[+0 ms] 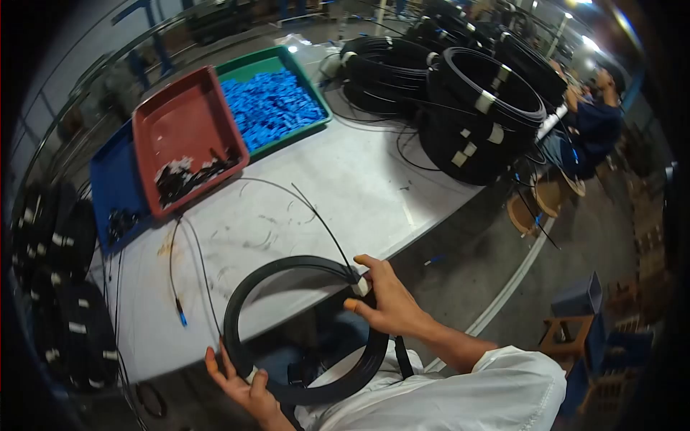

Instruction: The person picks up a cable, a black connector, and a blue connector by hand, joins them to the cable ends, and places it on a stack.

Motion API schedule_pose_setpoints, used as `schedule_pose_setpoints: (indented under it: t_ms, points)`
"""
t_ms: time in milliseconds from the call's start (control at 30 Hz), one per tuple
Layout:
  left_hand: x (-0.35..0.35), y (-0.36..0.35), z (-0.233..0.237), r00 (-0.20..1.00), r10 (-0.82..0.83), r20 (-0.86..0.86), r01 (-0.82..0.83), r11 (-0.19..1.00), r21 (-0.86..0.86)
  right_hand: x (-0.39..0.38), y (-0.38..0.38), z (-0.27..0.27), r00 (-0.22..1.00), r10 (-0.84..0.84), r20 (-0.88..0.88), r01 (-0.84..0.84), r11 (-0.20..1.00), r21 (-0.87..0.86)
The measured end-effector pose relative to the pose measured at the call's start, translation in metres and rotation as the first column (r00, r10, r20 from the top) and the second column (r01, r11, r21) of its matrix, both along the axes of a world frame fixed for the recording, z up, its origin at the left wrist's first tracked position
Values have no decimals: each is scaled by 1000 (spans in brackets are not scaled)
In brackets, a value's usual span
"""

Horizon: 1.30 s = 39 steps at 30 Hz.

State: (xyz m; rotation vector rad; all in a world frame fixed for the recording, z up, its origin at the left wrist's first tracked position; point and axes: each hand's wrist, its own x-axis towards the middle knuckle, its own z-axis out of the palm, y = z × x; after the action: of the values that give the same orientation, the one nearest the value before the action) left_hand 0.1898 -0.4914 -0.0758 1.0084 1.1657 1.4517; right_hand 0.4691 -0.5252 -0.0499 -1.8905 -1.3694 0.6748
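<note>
Coil I hold (pixel 233 316): black plastic jacket, smooth, faint sheen.
Table (pixel 359 179): pale, scuffed, probably laminate, matt.
Red tray (pixel 183 118): smooth plastic.
My sleeve (pixel 503 388): white cloth.

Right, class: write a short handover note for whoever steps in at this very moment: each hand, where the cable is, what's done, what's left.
Left hand: closed on the lower left of the black cable coil.
Right hand: closed on its upper right, beside a white tape band.
Coil: held in the air at the table edge.
Done: cable wound into a ring, one band visible.
Left: a loose tail lies across the table, ending in a blue connector.
</note>
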Motion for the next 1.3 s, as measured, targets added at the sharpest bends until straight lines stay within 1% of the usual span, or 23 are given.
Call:
schedule_pose_setpoints:
  t_ms: [33,100,167,233,267,300,333,367,433,500,533,567,600,700,767,833,900,933,1000,1033,1100,1167,1300]
  points:
    - [4,1,13,1000,29,8,-29,999,-45,1,5,7,1000,-30,0,30,1000,-4]
    - [4,9,31,999,-21,-41,19,998,-67,3,18,18,973,-44,226,50,998,-23]
    - [0,22,33,995,-56,-81,50,995,-82,8,43,32,960,-21,280,55,992,-116]
    - [-10,34,26,973,-227,-43,223,972,-75,13,73,31,978,8,207,-76,943,324]
    - [-12,42,21,956,-228,-184,229,973,-17,17,89,24,975,129,178,-189,909,373]
    - [-11,49,21,954,-237,-183,238,971,-17,17,100,16,976,120,179,-181,911,372]
    - [-9,55,22,944,-230,-235,246,969,39,16,110,10,943,324,-80,-275,891,362]
    - [-7,62,24,933,-220,-287,256,962,96,15,119,7,806,490,-332,-361,851,382]
    - [-16,72,21,928,-314,-202,322,947,6,18,120,15,803,460,-379,-370,884,286]
    - [-24,83,16,847,-356,-394,393,919,14,17,116,17,861,408,-305,-325,901,288]
    - [-20,87,19,873,-343,-346,365,931,-2,16,116,18,813,378,-444,-283,921,267]
    - [-13,89,25,897,-326,-299,338,941,-13,19,117,17,823,369,-433,-292,927,235]
    - [-10,96,35,868,-398,-297,388,917,-96,22,119,13,802,347,-485,-285,938,199]
    - [-3,122,52,803,-507,-314,497,860,-118,26,112,12,812,237,-534,-192,972,139]
    - [13,142,86,777,-587,-228,572,809,-132,32,102,27,835,152,-529,-102,987,123]
    - [35,166,122,737,-660,-144,643,751,-153,41,86,56,792,54,-609,97,973,212]
    - [68,196,156,640,-718,-275,747,664,5,53,69,103,792,-136,-595,282,946,160]
    - [94,205,193,615,-774,-154,780,625,-25,63,62,135,801,-189,-568,338,926,167]
    - [143,226,254,525,-830,-189,847,531,22,86,52,200,780,-279,-560,455,867,202]
    - [169,234,285,486,-857,-171,872,489,24,101,47,231,823,-319,-470,477,838,266]
    - [227,251,340,396,-848,-353,917,343,205,134,39,288,811,-375,-449,554,737,387]
    - [295,266,394,300,-879,-371,918,161,361,165,31,335,769,-433,-470,635,602,484]
    - [419,267,470,103,-930,-353,892,-70,446,233,23,383,728,-603,-326,618,372,693]
